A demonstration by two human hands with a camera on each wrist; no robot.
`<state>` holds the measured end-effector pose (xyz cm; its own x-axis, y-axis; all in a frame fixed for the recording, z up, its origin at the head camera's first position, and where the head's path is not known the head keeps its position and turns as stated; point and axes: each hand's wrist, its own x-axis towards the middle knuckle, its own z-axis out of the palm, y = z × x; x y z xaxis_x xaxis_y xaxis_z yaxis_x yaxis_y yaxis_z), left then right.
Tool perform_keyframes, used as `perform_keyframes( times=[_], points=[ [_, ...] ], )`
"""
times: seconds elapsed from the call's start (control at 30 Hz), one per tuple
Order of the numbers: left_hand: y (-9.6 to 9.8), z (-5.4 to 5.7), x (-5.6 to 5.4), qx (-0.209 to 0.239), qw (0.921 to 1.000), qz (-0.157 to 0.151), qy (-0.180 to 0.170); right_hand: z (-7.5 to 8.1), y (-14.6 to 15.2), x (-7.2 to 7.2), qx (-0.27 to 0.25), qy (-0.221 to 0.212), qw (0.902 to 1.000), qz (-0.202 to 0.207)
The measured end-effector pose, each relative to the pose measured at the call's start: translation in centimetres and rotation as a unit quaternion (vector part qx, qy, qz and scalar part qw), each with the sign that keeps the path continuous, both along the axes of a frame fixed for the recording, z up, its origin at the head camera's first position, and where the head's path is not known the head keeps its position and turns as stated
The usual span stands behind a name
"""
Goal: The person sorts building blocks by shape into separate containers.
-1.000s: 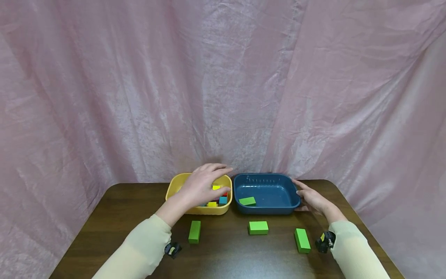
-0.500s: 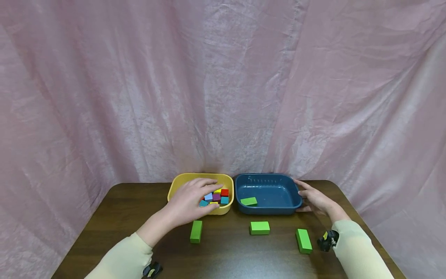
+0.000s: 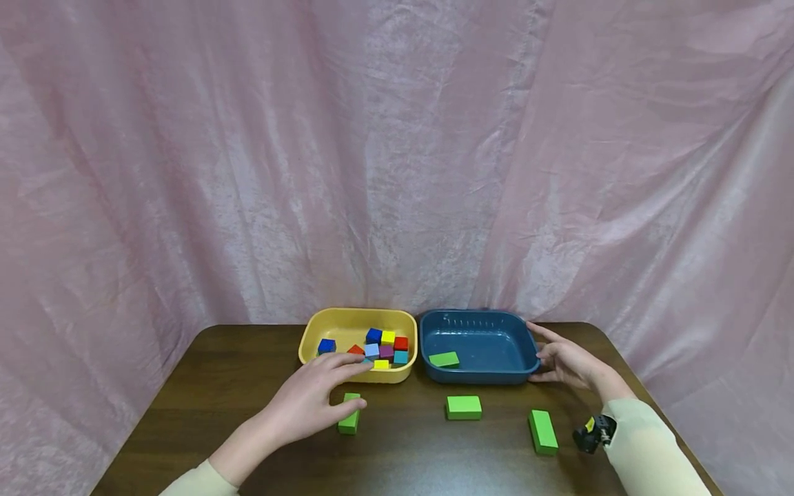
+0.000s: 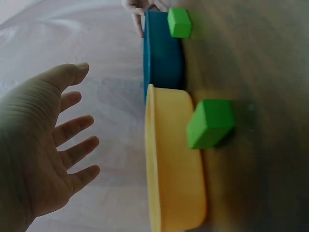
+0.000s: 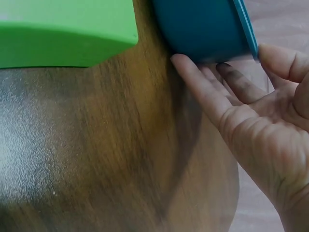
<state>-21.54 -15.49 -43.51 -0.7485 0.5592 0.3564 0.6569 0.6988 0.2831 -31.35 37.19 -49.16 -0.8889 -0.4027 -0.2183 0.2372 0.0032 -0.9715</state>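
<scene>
My left hand (image 3: 307, 399) hovers over the front left of the table, fingers spread and holding nothing. It partly covers a green rectangular block (image 3: 349, 424) in the head view. The left wrist view shows this hand (image 4: 36, 140) apart from the yellow bin (image 4: 176, 159). At the other side, my right hand (image 3: 571, 362) rests its extended fingers against the right end of the blue bin (image 3: 480, 377). From the right wrist, fingertips (image 5: 181, 60) show at the bin's lower wall and others near its rim. One green block (image 3: 444, 359) lies inside the blue bin.
Several small coloured cubes (image 3: 387, 351) lie in the yellow bin (image 3: 338, 318), which stands left of the blue one. Two more green blocks, a middle one (image 3: 463, 407) and a right one (image 3: 543, 432), lie in front on the brown table (image 3: 422, 461). A pink curtain (image 3: 397, 158) hangs behind.
My left hand has drawn back from above the yellow bin, moving left and towards me, uncovering the cubes. The right hand stays at the blue bin's end.
</scene>
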Motion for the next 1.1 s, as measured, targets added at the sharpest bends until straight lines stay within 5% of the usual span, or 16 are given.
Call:
perform_keyframes(
  times=[0.37, 0.63, 1.1],
  points=[
    [-2.1, -3.7, 2.0, 0.011, 0.9966, 0.050, -0.065, -0.6, 0.5, -0.1, -0.024, -0.003, 0.9997, 0.010],
    [-2.9, -5.8, 1.0, 0.009, 0.9870, 0.108, -0.119, -0.7, 0.6, 0.0, -0.016, -0.004, 0.9999, 0.005],
    [-3.1, -7.9, -1.3, -0.015, 0.9857, 0.094, -0.139, -0.6, 0.4, -0.1, -0.008, -0.003, 1.0000, -0.004]
  ],
)
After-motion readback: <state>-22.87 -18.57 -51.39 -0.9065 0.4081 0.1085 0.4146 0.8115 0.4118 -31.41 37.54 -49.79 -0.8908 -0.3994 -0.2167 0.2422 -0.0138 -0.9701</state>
